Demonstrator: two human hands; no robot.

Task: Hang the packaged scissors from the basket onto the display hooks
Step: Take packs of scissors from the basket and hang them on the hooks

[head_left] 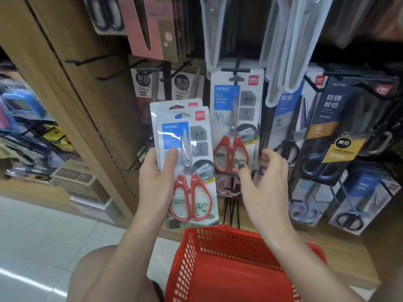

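Note:
My left hand (156, 177) grips two stacked packs of red-handled scissors (187, 162), thumb across the front pack, held upright in front of the display. A matching pack (235, 118) hangs on a black hook (235, 70) just to the right. My right hand (265, 182) hovers with loosely curled fingers by the lower edge of that hanging pack and holds nothing. The red basket (218, 243) sits below my arms; the part of its inside that I see holds nothing.
Black-handled scissor packs (333, 136) hang to the right, boxed scissors (144, 83) behind on the left. Bare black hooks (87, 61) stick out of the wooden upright at left. More packs hang low right, and cardboard boxes (74, 175) stand on the floor at left.

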